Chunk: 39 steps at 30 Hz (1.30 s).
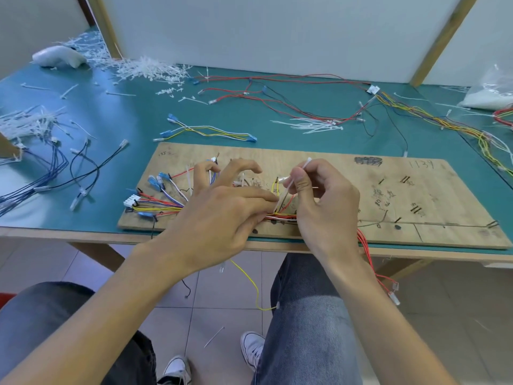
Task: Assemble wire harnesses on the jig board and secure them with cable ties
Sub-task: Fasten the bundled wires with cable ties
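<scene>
Work stands at the tying step, as I judge from the head view. One flat plywood jig board point(416, 190) lies on the near part of the teal worktop point(249, 118). On the board's left half a bundle of red, yellow, blue and white wires point(158, 205) runs from one white plastic connector point(132, 202) towards the middle.

The right hand point(322, 201) pinches one white nylon cable tie point(289, 187) between thumb and forefinger, and the tie slants down to the bundle. The left hand point(222, 207) arches its far fingers, spread, over the board. Its forefinger and thumb reach to the tie's lower end, but I cannot tell whether they pinch it.

The next move likely calls for passing the tail round the wires, threading it through the head and pulling it snug without dragging the wires off their route.

Counted: two hands, one board, one tie in hand. Loose white ties lie in three lots:
- a far-left heap point(144, 68)
- a left-edge heap point(25, 123)
- a small sheaf point(313, 125) beyond the board

At least four loose wire sets lie apart:
- a red-and-black harness point(277, 91) at the far side
- a short yellow-and-white set point(208, 132)
- dark blue and black wires point(55, 168) on the left
- a yellow-and-orange harness point(433, 118) on the right
</scene>
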Each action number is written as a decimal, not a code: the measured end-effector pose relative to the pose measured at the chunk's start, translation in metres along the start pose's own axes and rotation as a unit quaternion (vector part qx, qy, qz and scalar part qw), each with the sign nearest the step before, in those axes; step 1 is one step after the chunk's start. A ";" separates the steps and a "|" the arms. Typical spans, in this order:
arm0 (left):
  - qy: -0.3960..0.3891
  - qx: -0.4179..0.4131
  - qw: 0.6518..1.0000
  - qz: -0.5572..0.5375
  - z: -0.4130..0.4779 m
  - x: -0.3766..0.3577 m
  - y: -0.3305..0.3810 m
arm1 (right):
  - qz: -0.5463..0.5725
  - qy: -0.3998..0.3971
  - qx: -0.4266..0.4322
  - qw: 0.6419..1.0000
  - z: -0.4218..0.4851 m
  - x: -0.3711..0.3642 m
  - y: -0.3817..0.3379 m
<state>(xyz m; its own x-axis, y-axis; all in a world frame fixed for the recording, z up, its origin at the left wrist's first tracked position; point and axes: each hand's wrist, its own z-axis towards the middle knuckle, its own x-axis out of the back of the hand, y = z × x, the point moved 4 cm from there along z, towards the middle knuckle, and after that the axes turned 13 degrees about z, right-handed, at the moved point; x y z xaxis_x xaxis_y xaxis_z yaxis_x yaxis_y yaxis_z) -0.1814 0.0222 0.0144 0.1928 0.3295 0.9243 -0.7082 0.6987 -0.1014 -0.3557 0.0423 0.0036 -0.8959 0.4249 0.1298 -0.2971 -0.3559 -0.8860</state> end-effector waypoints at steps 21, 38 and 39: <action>0.039 0.063 0.997 -0.006 -0.007 -0.006 -0.001 | -0.025 0.015 0.069 0.997 -0.007 -0.012 0.012; 0.033 0.055 0.995 0.080 -0.005 -0.009 0.008 | -0.073 -0.027 0.083 0.994 -0.009 -0.016 0.012; 0.037 0.054 0.995 0.077 -0.005 -0.009 0.008 | -0.075 -0.029 0.082 0.993 -0.009 -0.016 0.013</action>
<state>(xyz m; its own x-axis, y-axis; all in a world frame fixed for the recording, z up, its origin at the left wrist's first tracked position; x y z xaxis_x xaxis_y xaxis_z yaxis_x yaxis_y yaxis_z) -0.1854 0.0281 0.0035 0.1230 0.4772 0.8702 -0.8009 0.5654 -0.1969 -0.3418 0.0380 -0.0135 -0.8530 0.4375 0.2846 -0.4751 -0.4252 -0.7704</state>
